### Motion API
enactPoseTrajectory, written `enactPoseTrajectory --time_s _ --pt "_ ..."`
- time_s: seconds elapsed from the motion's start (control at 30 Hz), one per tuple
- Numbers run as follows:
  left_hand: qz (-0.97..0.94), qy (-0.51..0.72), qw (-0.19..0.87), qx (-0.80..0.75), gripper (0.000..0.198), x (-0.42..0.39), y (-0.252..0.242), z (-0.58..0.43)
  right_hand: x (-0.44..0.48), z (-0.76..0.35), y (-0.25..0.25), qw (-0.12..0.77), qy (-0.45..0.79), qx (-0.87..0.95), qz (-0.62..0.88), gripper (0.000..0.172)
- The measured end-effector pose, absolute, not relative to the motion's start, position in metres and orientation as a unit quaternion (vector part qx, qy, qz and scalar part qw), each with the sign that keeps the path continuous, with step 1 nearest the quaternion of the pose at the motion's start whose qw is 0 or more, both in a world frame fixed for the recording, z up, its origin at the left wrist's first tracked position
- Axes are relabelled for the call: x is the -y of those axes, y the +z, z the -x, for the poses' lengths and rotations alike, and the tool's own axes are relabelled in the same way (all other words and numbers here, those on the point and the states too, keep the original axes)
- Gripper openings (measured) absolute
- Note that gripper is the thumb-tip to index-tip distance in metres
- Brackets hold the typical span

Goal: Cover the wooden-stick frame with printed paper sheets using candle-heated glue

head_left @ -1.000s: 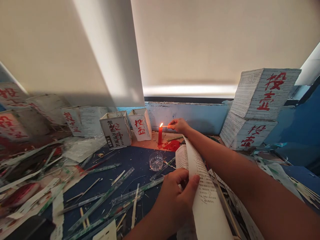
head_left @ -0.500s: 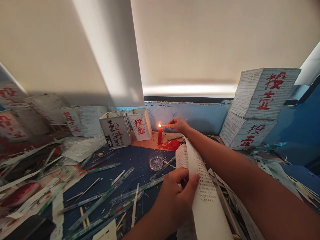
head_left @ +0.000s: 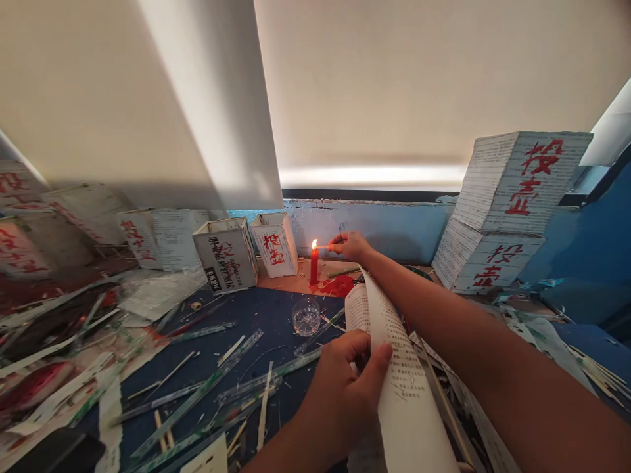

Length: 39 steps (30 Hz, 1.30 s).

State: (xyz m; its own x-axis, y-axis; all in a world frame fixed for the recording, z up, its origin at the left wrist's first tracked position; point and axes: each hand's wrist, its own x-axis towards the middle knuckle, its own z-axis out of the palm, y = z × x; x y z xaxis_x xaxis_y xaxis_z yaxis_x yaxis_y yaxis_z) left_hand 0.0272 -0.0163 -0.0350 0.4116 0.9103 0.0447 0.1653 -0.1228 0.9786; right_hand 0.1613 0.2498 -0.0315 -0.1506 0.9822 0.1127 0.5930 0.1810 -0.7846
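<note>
My left hand (head_left: 348, 378) is closed on a curled sheet of printed paper (head_left: 382, 325), thumb on top. Farther off, my right hand (head_left: 351, 246) pinches a short, pale, thin stick (head_left: 323, 247) and holds its tip at the flame of a lit red candle (head_left: 314, 266). The candle stands upright near the wall, with red wax around its foot. What the stick is made of, I cannot make out. In front of the candle sits a small clear round dish (head_left: 306, 318).
Paper-covered boxes with red characters stand left of the candle, including a narrow box (head_left: 276, 246) and a darker one (head_left: 225, 255). Two more boxes (head_left: 513, 184) are stacked at right. Clear plastic rulers (head_left: 207, 387), sticks and paper scraps litter the blue surface.
The candle flame looks a little taller at the stick's tip. Both hands keep their hold and position; the view has shifted very slightly.
</note>
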Motion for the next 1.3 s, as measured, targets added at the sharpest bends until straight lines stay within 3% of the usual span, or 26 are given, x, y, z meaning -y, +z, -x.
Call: enactPoseTrajectory --time_s 1.3 --pt "-0.667 0.361 0.508 -0.407 0.041 0.016 -0.0322 -0.0277 -0.253 -0.1628 -0.0351 0.341 0.291 0.701 0.554 0.025"
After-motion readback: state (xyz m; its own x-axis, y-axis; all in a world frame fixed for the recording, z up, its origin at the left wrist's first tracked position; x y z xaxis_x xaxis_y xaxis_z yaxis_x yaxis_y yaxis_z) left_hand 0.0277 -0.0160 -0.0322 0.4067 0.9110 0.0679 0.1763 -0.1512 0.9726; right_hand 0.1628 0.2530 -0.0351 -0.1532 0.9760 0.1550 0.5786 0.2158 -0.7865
